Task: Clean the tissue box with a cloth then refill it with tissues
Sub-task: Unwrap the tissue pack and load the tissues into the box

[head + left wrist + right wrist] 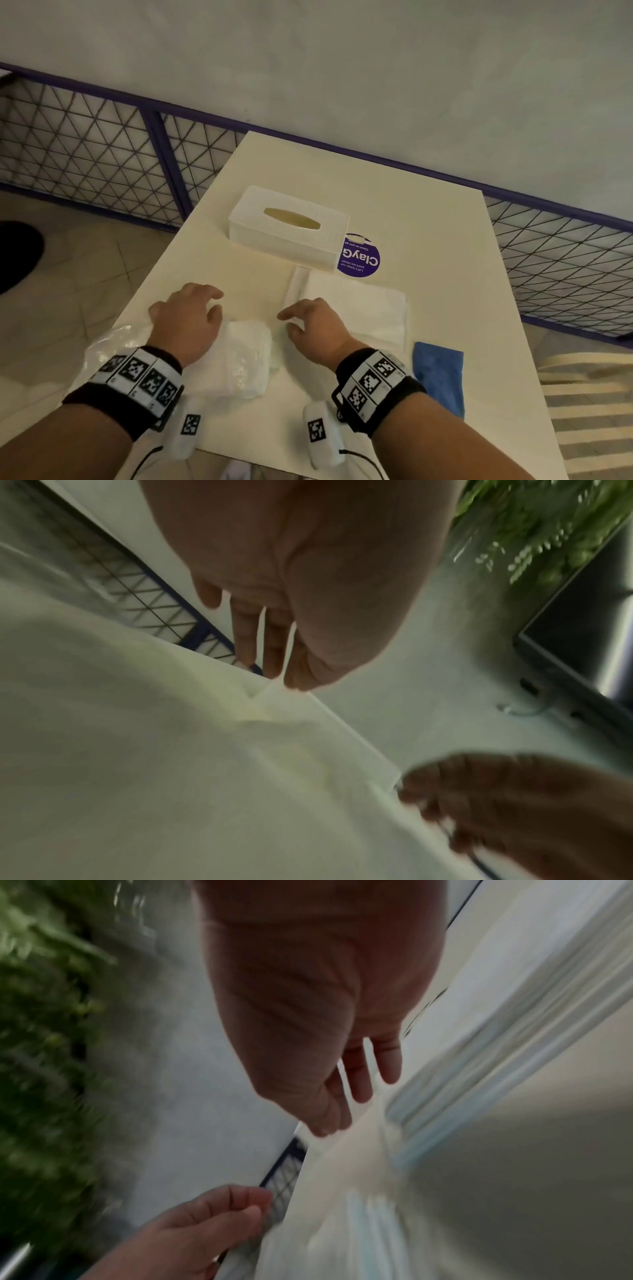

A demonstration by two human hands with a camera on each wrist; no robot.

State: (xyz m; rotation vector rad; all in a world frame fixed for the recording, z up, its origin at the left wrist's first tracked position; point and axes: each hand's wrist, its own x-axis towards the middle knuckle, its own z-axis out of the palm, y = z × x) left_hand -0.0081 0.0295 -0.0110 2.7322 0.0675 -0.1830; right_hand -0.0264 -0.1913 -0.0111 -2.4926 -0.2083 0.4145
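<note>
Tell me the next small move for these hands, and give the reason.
Probably: the right hand should shift right and pick up the blue cloth. The white tissue box sits closed and untouched farther back on the table, and both hands hover open, the left hand over the tissue pack. Cleaning comes before refilling, and the cloth lies nearest the right hand.

The scene is lit dimly and evenly, with a yellowish cast on the table (428,212) in the head view. Soft, faint shadows are cast beneath the tissue box (287,228). Straight lines of the fence (85,144) are bent by wide-angle distortion toward the edges. Both wrist views are heavily smeared by motion blur; the left hand (308,561) and right hand (308,988) are rendered soft and underexposed.
</note>
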